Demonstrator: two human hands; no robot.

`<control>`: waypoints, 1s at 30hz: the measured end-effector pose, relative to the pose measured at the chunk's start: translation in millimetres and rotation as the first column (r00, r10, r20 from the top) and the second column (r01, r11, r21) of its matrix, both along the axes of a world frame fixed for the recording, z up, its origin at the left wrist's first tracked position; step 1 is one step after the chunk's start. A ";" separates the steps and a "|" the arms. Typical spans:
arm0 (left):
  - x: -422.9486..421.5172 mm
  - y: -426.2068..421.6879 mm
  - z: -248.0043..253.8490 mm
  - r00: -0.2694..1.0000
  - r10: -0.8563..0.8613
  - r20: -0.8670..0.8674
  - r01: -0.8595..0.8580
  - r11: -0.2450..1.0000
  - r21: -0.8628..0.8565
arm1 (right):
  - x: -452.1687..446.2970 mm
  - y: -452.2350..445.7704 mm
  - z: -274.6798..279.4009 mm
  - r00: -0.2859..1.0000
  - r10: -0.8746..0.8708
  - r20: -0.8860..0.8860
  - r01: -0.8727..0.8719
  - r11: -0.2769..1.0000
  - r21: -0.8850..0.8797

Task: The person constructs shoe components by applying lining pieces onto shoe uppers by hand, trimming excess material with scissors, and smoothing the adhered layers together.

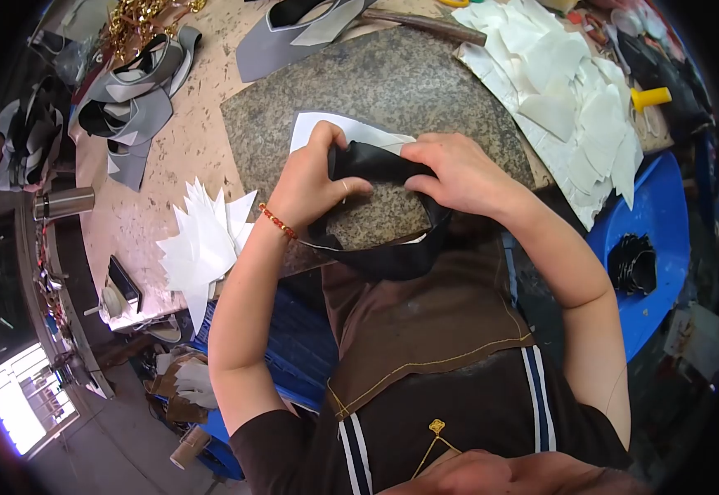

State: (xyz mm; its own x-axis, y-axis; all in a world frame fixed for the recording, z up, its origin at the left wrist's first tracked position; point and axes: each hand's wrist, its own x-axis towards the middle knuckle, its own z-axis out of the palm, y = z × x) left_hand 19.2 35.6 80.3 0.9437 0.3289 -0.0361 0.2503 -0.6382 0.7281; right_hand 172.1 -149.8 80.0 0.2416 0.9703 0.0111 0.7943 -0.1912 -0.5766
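A shoe upper [388, 262] with black lining forms a loop near the table's front edge, at my waist. On its far side, the black lining is folded up and a white panel [314, 130] shows behind it. My left hand [320, 175], below a red beaded bracelet, grips the left part of that far edge, fingers behind and thumb in front. The right part is pinched by my right hand [450, 172], thumb on the near side. A mottled stone slab [310, 87] lies beneath and shows through the loop.
Similar grey uppers [141, 115] sit at the left, near a fan of white pointed pieces [203, 235] and a phone [125, 283]. A hammer [430, 26] rests at the slab's back edge. White cut pieces [553, 82] pile up at right, above a blue plastic container [665, 214].
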 end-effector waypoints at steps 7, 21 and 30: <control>11.0 1.6 0.1 0.989 -0.020 -0.145 0.020 1.000 -0.003 | -3.3 0.5 -12.8 0.995 -0.084 0.049 0.080 0.994 0.070; 14.9 -10.8 -8.7 0.987 0.117 -0.111 -0.106 0.990 0.098 | -12.4 11.4 -22.0 0.966 -0.141 0.219 0.120 0.987 0.106; 1.8 -4.8 -13.6 0.991 0.098 0.086 -0.105 0.991 0.078 | -14.7 3.7 -25.8 0.959 -0.134 0.249 0.073 0.968 0.239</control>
State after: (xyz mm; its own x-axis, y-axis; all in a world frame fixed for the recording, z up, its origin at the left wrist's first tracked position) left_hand 21.1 30.8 66.7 0.9040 0.4215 0.0714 0.2582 -0.6713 0.6948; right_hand 157.4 -146.1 54.2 0.3001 0.9049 0.3020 0.9052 -0.1702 -0.3894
